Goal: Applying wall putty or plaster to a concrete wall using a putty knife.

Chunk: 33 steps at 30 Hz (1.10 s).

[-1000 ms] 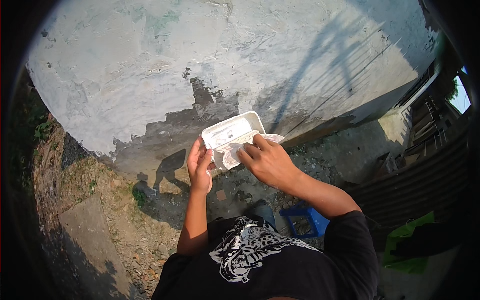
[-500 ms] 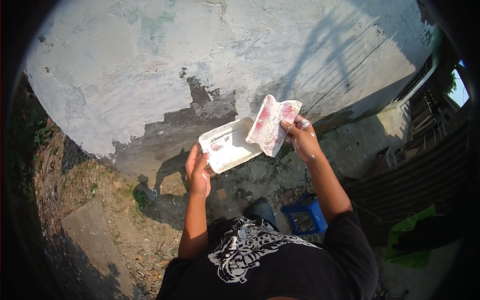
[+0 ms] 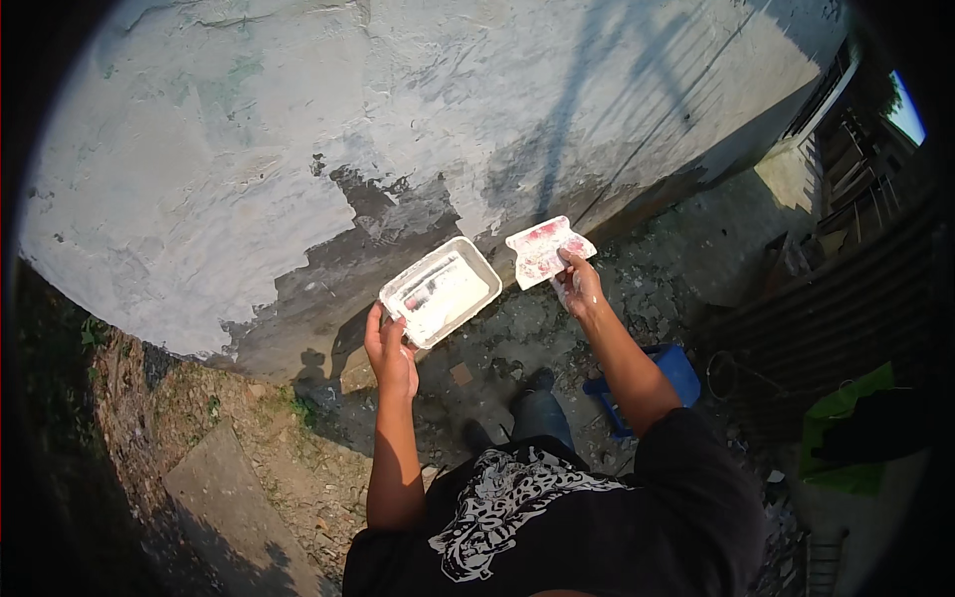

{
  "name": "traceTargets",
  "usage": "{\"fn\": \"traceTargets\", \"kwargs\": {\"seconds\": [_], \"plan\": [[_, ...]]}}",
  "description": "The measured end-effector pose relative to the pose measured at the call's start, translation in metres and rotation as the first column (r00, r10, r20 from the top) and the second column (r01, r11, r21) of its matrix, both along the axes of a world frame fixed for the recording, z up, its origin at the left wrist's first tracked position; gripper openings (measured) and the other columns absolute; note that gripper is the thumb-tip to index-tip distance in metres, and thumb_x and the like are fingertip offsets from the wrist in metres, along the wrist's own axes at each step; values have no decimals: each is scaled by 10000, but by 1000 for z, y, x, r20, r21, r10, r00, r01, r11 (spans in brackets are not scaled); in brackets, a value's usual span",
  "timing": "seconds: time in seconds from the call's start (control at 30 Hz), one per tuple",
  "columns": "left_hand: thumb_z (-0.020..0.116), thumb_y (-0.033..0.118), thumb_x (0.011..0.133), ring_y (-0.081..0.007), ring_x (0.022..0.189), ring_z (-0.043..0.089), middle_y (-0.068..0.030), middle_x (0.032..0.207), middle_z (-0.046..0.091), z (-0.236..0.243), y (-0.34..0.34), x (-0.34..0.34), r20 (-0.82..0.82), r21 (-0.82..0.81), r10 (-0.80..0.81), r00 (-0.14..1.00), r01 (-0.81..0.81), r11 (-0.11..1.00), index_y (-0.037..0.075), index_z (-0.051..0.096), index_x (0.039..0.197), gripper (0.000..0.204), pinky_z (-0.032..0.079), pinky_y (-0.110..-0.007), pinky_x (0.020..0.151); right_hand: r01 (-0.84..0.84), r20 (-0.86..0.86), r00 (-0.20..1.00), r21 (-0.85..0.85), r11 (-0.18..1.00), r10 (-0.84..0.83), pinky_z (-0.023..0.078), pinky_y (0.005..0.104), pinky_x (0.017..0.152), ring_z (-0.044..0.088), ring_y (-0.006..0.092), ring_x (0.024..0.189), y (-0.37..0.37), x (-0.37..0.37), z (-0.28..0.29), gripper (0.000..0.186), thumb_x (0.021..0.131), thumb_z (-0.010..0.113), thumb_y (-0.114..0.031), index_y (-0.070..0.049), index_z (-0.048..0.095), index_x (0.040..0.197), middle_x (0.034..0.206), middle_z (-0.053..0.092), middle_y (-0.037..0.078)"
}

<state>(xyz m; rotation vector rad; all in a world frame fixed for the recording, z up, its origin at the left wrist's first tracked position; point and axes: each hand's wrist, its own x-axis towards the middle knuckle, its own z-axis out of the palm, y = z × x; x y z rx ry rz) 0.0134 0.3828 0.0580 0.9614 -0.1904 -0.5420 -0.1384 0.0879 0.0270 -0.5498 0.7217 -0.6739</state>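
My left hand [image 3: 391, 356] is closed on the near left corner of a shallow white rectangular tub [image 3: 481, 269], thumb over its rim. White paste or paint coats the tub's inside, with a darker streak along it. Between the thumb and fingers of my right hand [image 3: 580, 289] is a flat white piece with wavy edges and reddish smears [image 3: 542, 249], apart from the tub and to its right. White spots mark my hands. Ahead stands a wall [image 3: 269, 169], whitish above, with a bare grey strip low down.
A blue plastic stool [image 3: 678, 376] stands by my right forearm. Farther right are dark corrugated sheeting [image 3: 796, 308] and a green sheet or bag [image 3: 846, 438]. Rubble and dirt [image 3: 288, 448] cover the ground at left, beside a flat slab [image 3: 224, 483].
My right hand has drawn the smeared white piece away from the tub's edge, and that piece is now tilted flatter. The view has shifted a little; the tub stays in my left hand.
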Motion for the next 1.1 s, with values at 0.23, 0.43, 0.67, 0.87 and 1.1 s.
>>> {"fn": "traceTargets", "kwargs": {"seconds": [0.23,0.43,0.67,0.87,1.1], "plan": [[512,40,924,-254,1240,553,-168,1373,518,-39,-38,27,4,26,-16,1000,16,1000,-11,392,1407,501,486,-428,1018,227,-308,785,-663,713,-537,434,315,572,554,97,649,-68,82,-109,148,899,658,-107,22,656,972,764,635,23],[506,96,893,-304,1277,529,-193,1390,490,-65,-35,40,16,160,79,997,-80,984,12,357,1435,568,464,-470,1065,25,-342,590,-898,440,-731,486,477,690,653,419,732,-70,179,-126,337,840,615,-70,122,614,1117,878,674,279],[515,131,890,-308,1279,519,-179,1402,483,-63,-35,35,56,344,101,993,-114,932,26,359,1446,587,458,-464,1054,-25,-266,755,-925,379,-599,520,503,771,639,471,894,-17,239,-126,511,744,576,0,73,579,1250,1107,632,306],[505,152,897,-305,1302,489,-165,1436,451,-49,-48,47,9,298,112,994,-109,948,38,334,1477,615,437,-459,1068,-308,-434,811,-887,344,-393,528,498,718,648,453,838,-9,172,-129,536,755,623,-19,14,572,1287,961,660,274],[549,125,853,-294,1243,547,-162,1396,489,-60,-59,38,-40,225,128,991,-115,968,27,361,1440,625,506,-427,1014,-130,-499,540,-845,519,-678,502,520,731,636,473,840,-140,145,-111,499,784,592,-17,-96,628,1276,904,679,250]]}}
